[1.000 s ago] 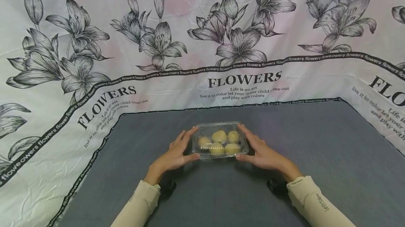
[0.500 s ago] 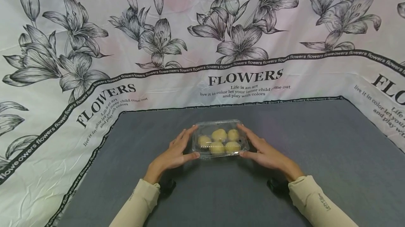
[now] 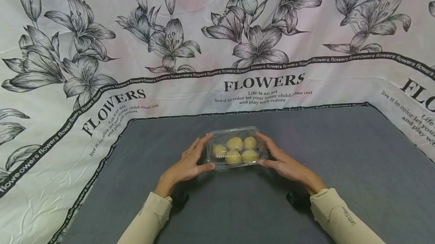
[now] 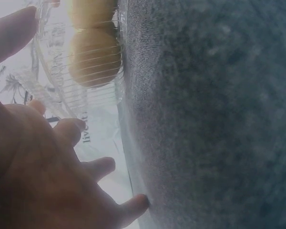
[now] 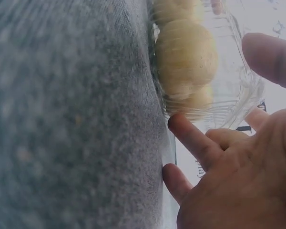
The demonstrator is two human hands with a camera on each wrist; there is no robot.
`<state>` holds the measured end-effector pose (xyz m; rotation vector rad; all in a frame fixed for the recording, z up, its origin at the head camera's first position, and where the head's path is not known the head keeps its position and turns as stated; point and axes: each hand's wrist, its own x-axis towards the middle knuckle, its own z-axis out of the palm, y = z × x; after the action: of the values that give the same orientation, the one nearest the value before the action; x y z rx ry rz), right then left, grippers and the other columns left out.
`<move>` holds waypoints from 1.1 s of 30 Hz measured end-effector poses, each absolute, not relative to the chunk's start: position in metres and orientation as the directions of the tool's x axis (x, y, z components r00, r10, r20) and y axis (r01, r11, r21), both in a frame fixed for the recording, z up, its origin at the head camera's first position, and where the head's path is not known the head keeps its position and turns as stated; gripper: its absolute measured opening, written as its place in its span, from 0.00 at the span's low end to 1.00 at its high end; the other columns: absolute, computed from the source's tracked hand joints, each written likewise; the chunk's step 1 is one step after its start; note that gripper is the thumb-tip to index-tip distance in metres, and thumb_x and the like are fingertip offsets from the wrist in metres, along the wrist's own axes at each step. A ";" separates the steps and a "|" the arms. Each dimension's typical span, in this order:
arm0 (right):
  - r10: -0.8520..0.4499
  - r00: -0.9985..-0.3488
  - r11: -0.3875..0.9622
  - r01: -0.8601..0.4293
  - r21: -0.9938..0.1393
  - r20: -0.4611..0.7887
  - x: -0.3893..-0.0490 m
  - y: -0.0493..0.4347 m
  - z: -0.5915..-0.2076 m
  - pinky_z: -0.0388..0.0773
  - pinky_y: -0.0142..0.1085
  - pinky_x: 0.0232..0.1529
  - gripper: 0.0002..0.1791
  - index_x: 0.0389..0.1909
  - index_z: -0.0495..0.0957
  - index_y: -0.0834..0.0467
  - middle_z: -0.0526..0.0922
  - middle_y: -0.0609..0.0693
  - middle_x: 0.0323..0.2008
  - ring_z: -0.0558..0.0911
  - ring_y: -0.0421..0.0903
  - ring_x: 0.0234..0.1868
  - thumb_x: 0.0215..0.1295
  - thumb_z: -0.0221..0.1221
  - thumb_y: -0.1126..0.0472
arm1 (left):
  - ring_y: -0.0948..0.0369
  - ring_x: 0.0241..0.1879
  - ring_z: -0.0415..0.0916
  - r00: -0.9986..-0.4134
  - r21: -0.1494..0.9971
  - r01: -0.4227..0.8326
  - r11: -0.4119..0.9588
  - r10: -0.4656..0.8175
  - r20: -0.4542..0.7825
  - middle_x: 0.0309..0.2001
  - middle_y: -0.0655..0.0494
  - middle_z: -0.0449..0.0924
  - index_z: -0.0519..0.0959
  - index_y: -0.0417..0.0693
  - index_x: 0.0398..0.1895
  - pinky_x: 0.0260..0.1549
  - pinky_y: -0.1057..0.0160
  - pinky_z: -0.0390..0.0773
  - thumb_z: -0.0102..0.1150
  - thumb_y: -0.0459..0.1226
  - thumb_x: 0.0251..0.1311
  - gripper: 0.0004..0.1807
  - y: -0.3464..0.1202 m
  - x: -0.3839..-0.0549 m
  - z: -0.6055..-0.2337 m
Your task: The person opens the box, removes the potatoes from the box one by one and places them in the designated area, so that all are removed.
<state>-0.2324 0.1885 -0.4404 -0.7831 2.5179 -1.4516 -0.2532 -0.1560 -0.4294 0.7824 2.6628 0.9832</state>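
Note:
A clear plastic box (image 3: pixel 219 139) with a ridged lid stands on the table in the middle of the head view. Inside lie several round, pale yellow fruits (image 3: pixel 235 144). My left hand (image 3: pixel 187 165) holds the box's left end, thumb at the near corner and forefinger at the far one. At the right end my right hand (image 3: pixel 288 165) holds it the same way. In the left wrist view, my thumb (image 4: pixel 12 36) lies along the box's edge, and the other fingers spread apart. The right wrist view shows a fingertip (image 5: pixel 178 121) at the box's lower corner.
A dark grey cloth (image 3: pixel 340 153) covers the table. Behind it and along its sides hangs a white sheet (image 3: pixel 190 96) printed with lilies and lettering. Black devices (image 3: pixel 179 201) show under both wrists, below cream sleeves (image 3: pixel 149 217).
My right thumb has slid slightly outward along the near edge toward the box's right corner. The box's far edge appears a little higher. The left hand keeps its place, and the head view has shifted slightly.

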 end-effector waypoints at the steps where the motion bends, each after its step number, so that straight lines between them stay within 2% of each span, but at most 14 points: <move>1: -0.502 -0.853 0.388 -0.370 -0.844 0.144 -0.233 0.188 -0.441 0.45 0.76 0.70 0.43 0.83 0.42 0.51 0.41 0.59 0.83 0.47 0.71 0.79 0.75 0.54 0.62 | 0.43 0.83 0.28 -0.842 0.649 0.411 0.640 0.540 0.000 0.85 0.55 0.35 0.38 0.66 0.84 0.71 0.25 0.37 0.61 0.51 0.69 0.50 -0.156 -0.253 -0.429; 4: -0.512 -0.846 0.361 -0.370 -0.856 0.150 -0.234 0.188 -0.441 0.46 0.76 0.69 0.43 0.83 0.40 0.51 0.39 0.60 0.83 0.44 0.72 0.79 0.76 0.53 0.62 | 0.43 0.83 0.28 -0.842 0.648 0.411 0.641 0.539 0.001 0.85 0.55 0.36 0.38 0.67 0.84 0.71 0.25 0.37 0.61 0.50 0.69 0.50 -0.156 -0.254 -0.430; 15: -0.484 -0.859 0.358 -0.369 -0.857 0.168 -0.233 0.190 -0.447 0.51 0.75 0.68 0.44 0.83 0.43 0.49 0.43 0.58 0.83 0.52 0.73 0.78 0.75 0.57 0.61 | 0.43 0.83 0.28 -0.837 0.646 0.419 0.638 0.548 0.003 0.84 0.55 0.36 0.38 0.66 0.84 0.71 0.25 0.37 0.60 0.52 0.69 0.50 -0.158 -0.254 -0.431; 23: -0.476 -0.865 0.314 -0.338 -0.887 0.160 -0.233 0.189 -0.445 0.49 0.72 0.72 0.45 0.83 0.40 0.53 0.43 0.64 0.82 0.47 0.71 0.80 0.75 0.57 0.61 | 0.42 0.83 0.28 -0.837 0.652 0.416 0.633 0.547 0.003 0.85 0.55 0.36 0.38 0.66 0.84 0.71 0.24 0.37 0.60 0.52 0.69 0.50 -0.158 -0.254 -0.431; 28: -0.462 -0.873 0.314 -0.324 -0.892 0.155 -0.232 0.188 -0.445 0.47 0.71 0.72 0.43 0.82 0.43 0.58 0.46 0.65 0.81 0.49 0.70 0.80 0.75 0.57 0.61 | 0.42 0.83 0.29 -0.840 0.653 0.413 0.635 0.542 0.004 0.84 0.55 0.36 0.39 0.65 0.84 0.71 0.24 0.37 0.60 0.51 0.69 0.50 -0.158 -0.255 -0.431; 33: -0.441 -0.882 0.318 -0.328 -0.889 0.167 -0.233 0.188 -0.447 0.50 0.72 0.72 0.42 0.81 0.47 0.57 0.51 0.64 0.80 0.54 0.69 0.79 0.74 0.59 0.60 | 0.43 0.83 0.28 -0.839 0.652 0.415 0.635 0.544 0.004 0.84 0.55 0.36 0.38 0.65 0.84 0.71 0.24 0.37 0.60 0.51 0.69 0.50 -0.159 -0.255 -0.431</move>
<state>-0.2332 0.1884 -0.4473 -0.7208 2.4632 -1.6217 -0.2550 -0.1591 -0.4309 0.7893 2.6630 0.9886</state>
